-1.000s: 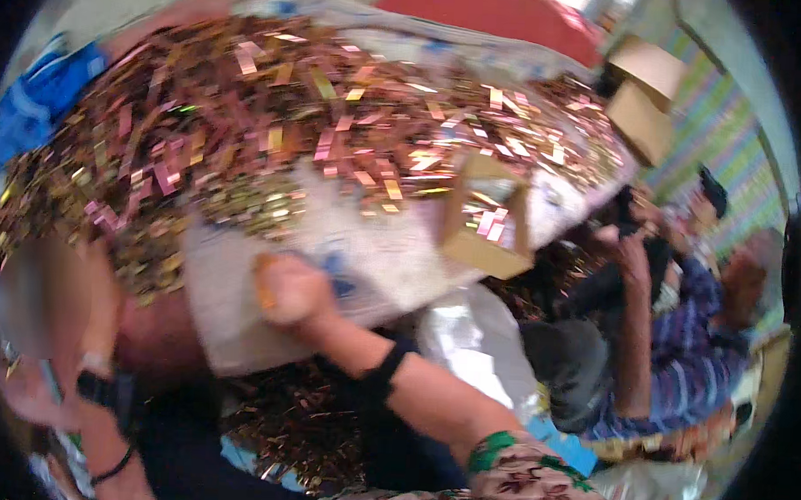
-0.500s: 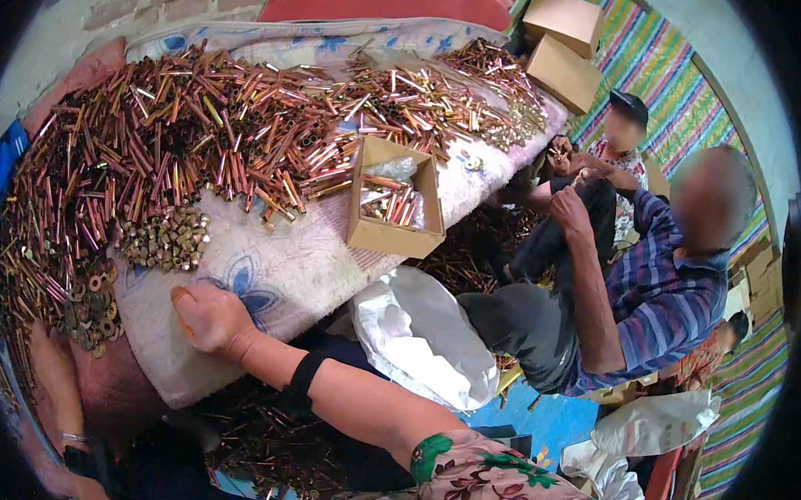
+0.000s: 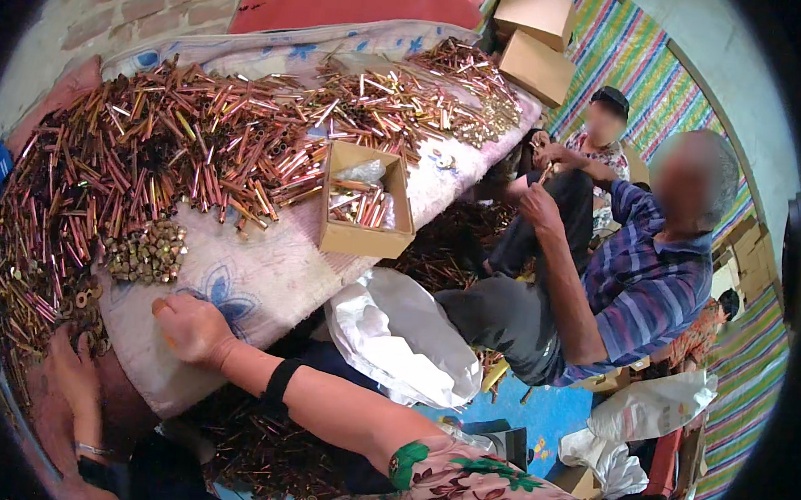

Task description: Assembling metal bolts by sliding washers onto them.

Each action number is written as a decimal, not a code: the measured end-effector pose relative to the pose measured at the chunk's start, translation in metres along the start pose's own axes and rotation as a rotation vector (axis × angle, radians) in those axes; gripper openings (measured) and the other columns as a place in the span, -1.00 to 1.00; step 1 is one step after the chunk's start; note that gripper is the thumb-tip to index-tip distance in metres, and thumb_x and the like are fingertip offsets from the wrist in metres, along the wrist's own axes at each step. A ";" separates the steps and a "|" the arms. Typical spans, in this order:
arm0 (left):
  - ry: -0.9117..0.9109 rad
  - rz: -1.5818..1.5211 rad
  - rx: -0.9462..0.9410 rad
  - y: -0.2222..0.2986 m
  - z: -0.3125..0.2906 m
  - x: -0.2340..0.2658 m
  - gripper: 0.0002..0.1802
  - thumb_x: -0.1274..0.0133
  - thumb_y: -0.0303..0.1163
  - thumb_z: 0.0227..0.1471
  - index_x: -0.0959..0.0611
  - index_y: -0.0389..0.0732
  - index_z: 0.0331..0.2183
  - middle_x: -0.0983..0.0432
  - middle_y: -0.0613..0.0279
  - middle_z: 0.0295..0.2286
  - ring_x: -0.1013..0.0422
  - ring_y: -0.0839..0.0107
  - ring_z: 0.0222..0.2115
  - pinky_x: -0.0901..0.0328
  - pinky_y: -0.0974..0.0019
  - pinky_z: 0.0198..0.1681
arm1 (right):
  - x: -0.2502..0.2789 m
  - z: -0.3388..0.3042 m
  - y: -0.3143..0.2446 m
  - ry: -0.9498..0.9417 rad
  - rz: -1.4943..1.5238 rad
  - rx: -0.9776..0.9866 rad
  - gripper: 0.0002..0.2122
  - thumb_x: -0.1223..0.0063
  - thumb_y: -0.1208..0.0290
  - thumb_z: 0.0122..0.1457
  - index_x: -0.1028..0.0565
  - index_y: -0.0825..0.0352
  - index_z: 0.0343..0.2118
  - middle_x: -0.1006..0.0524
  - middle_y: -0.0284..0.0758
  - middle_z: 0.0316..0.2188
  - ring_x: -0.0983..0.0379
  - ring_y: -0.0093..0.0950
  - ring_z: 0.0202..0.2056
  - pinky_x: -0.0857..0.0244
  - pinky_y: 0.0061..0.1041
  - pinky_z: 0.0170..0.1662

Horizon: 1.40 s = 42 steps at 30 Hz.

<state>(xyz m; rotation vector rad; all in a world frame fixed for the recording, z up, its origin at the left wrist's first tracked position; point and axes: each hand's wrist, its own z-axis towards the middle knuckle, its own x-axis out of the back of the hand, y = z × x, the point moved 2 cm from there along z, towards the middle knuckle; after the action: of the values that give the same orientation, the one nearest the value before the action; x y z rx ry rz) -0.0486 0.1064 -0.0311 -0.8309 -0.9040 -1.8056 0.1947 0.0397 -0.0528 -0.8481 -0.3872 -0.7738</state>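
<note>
My right hand [image 3: 191, 328] is curled into a fist, thumb uppermost, over the white flowered cloth [image 3: 265, 271]. Whatever it may hold is hidden by its fingers. At the lower left, my left hand [image 3: 75, 377] has its fingers extended beside a small heap of metal washers [image 3: 85, 306]; nothing shows in it. Just beyond my right hand lies a cluster of brassy hex nuts [image 3: 146, 252]. A large pile of copper-coloured metal tubes [image 3: 154, 163] spreads over the far side of the cloth.
An open cardboard box [image 3: 365, 239] holding tubes and clear plastic bags sits on the cloth. A white sack [image 3: 405, 340] gapes below the edge, near more loose metal parts [image 3: 275, 455]. At right, a person in a striped shirt [image 3: 650, 270] handles small pieces; another person sits behind.
The whole view has shifted, so the table and box appear farther left. My left hand has come closer in beside the washers. My right hand stays closed over the cloth.
</note>
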 end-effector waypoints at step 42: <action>-0.177 -1.297 0.792 0.047 -0.052 0.040 -0.89 0.21 -0.39 0.10 -0.39 -0.17 -0.32 -0.24 0.40 -0.62 -0.10 0.66 -0.66 -0.03 0.58 -0.65 | 0.003 0.006 -0.015 -0.022 -0.139 0.032 -0.86 -0.01 0.48 -0.11 -0.41 0.30 -0.42 -0.46 -0.17 -0.48 -0.41 -0.17 -0.43 -0.31 -0.28 -0.39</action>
<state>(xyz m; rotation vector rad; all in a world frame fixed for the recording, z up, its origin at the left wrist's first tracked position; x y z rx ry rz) -0.0277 0.0306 -0.0127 0.2479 -2.4083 -2.0227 0.1858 0.0371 -0.0396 -0.8068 -0.4811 -0.8854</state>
